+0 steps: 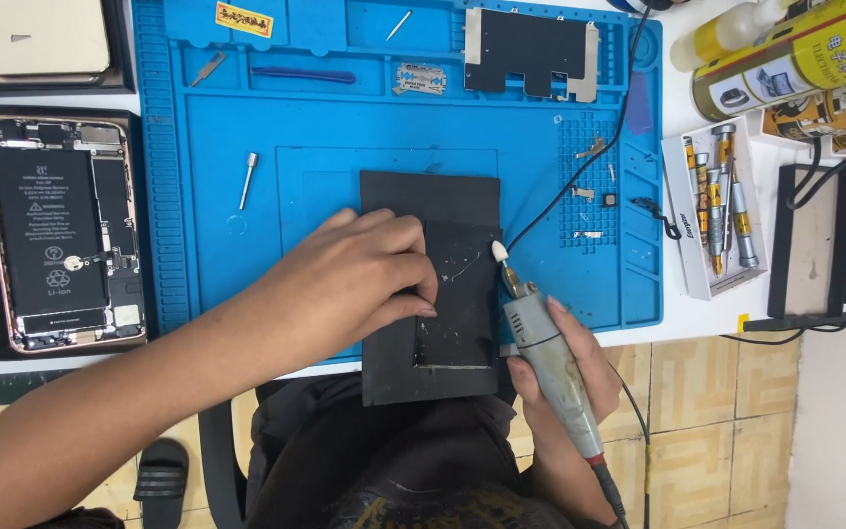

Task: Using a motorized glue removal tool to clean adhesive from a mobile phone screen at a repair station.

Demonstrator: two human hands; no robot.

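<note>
My left hand (354, 279) presses flat on a black rectangular pad (443, 343) that lies on the blue work mat (208, 196) and overhangs the table's front edge. A dark flat part (462, 264) with pale scratch marks lies on the pad under my fingertips. My right hand (565, 377) grips a grey corded rotary tool (550, 353) like a pen. Its small white tip (498, 252) sits at the right edge of the dark part.
An opened phone with its battery showing (56, 235) lies at the left. On the mat are a razor blade (418, 78), a metal shield plate (531, 49), small screws and a metal bit (248, 176). Screwdrivers in a white tray (722, 196) and yellow cans (795, 49) stand right.
</note>
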